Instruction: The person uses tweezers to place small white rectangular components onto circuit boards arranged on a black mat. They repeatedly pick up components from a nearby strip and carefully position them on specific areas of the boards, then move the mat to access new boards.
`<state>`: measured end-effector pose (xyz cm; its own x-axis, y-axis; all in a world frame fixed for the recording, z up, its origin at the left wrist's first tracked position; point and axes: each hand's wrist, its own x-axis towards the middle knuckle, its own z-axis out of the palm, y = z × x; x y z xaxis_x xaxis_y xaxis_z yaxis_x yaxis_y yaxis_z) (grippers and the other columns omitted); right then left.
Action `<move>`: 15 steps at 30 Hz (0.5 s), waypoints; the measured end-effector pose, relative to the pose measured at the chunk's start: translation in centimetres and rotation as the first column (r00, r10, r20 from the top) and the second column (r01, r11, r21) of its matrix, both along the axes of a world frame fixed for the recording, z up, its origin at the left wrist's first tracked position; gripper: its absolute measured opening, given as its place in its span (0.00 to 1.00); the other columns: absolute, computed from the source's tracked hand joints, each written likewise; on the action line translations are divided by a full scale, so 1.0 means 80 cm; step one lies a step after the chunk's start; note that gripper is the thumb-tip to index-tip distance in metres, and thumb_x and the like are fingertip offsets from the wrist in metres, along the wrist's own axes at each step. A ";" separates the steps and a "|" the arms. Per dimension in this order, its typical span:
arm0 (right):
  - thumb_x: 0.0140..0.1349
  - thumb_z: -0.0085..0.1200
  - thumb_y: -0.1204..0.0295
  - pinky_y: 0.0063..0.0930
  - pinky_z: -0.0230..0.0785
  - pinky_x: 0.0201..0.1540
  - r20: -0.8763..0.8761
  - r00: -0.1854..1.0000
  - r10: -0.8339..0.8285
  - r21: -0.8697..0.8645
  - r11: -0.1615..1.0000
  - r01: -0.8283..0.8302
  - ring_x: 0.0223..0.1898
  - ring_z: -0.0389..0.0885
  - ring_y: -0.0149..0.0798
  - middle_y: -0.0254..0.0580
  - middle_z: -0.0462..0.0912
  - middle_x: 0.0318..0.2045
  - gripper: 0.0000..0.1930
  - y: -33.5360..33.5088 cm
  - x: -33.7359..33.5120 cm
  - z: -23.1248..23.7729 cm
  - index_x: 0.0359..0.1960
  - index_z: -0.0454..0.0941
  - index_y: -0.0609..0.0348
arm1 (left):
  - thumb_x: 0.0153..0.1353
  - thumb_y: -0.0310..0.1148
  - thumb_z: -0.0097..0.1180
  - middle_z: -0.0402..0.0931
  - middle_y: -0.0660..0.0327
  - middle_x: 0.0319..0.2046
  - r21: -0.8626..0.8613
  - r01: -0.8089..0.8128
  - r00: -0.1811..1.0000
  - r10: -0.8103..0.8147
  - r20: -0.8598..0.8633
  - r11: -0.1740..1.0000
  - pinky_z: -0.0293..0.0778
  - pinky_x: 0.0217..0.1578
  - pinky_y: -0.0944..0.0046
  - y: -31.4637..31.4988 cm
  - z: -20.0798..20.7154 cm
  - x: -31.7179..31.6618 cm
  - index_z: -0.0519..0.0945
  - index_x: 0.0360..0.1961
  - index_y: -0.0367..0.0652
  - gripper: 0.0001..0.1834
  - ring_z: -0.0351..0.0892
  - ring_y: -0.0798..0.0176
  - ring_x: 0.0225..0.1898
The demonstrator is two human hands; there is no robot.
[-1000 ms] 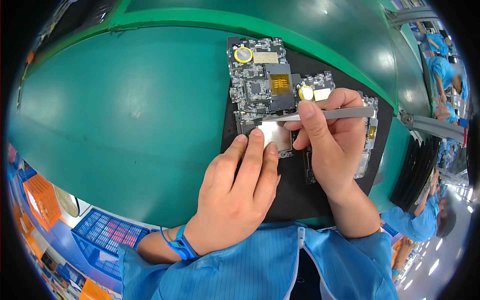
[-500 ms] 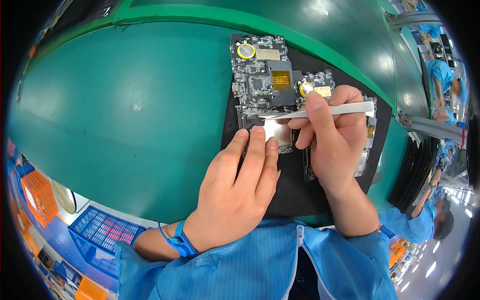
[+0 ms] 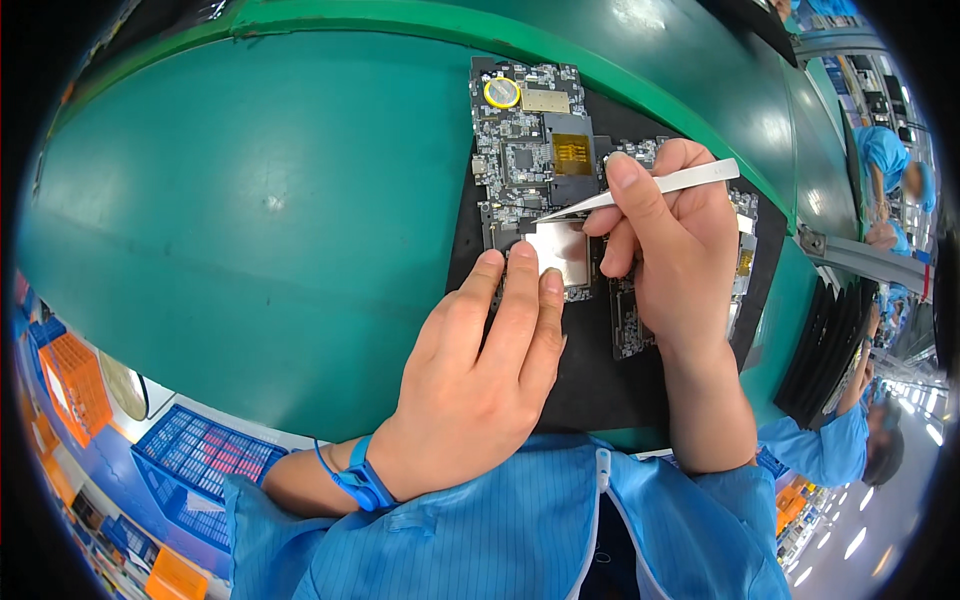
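Note:
A dark, elongated circuit board (image 3: 497, 130) lies on a black mat (image 3: 585, 395), with a round coin cell (image 3: 502, 93) in a yellow ring at its far end. A shiny silver metal plate (image 3: 565, 255) covers part of its near end. My left hand (image 3: 470, 365) is open, its outstretched fingertips resting on the board's near left edge and the plate's border. Pinched in my right hand (image 3: 685, 250) is a pair of pale tweezers (image 3: 690, 179). Their points reach the board just beyond the plate's far left corner; whether they grip anything is too small to tell.
Partly hidden under my right hand lies a second circuit board (image 3: 628, 325). A green table (image 3: 240, 230) spreads to the left, with a raised green edge (image 3: 380, 22) behind. Blue baskets (image 3: 205, 450) stand at the lower left, black trays (image 3: 815, 345) at the right. Co-workers in blue (image 3: 825, 445) sit farther right.
The tweezers have tilted more steeply, and their tips have shifted slightly right and away from me. The view has moved a little; my left hand keeps its place on the board.

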<state>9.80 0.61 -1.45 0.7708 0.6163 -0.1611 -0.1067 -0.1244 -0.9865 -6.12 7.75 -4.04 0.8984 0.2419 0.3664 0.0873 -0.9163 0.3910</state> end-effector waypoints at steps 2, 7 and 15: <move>0.62 0.56 0.69 0.14 0.64 0.14 -0.005 1.000 0.009 0.009 1.000 -0.009 0.12 0.71 0.23 0.42 0.77 0.19 0.15 0.000 0.001 -0.001 0.37 0.61 0.61 | 0.41 0.29 0.64 0.72 0.46 0.49 0.010 0.009 1.000 -0.009 -0.007 1.000 0.73 0.46 0.57 0.001 0.001 0.000 0.79 0.43 0.34 0.24 0.72 0.46 0.48; 0.62 0.56 0.69 0.13 0.63 0.14 -0.016 1.000 0.018 0.015 1.000 -0.017 0.12 0.71 0.23 0.42 0.77 0.18 0.15 0.002 0.001 -0.001 0.36 0.61 0.61 | 0.41 0.29 0.64 0.72 0.46 0.49 0.024 0.016 1.000 -0.015 -0.008 1.000 0.73 0.47 0.58 0.002 0.000 0.000 0.79 0.43 0.34 0.23 0.71 0.46 0.48; 0.62 0.56 0.69 0.14 0.64 0.14 -0.072 0.997 -0.020 0.016 1.000 0.021 0.12 0.71 0.24 0.42 0.77 0.18 0.15 0.001 0.003 0.002 0.36 0.61 0.60 | 0.41 0.29 0.64 0.72 0.45 0.49 -0.002 -0.001 1.000 0.001 0.007 1.000 0.72 0.47 0.58 -0.001 0.000 0.002 0.79 0.43 0.33 0.23 0.71 0.46 0.48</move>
<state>10.02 0.71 -1.25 0.7702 0.6035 -0.2063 -0.1797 -0.1050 -0.9781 -5.94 7.70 -4.07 0.8958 0.2431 0.3720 0.0852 -0.9155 0.3931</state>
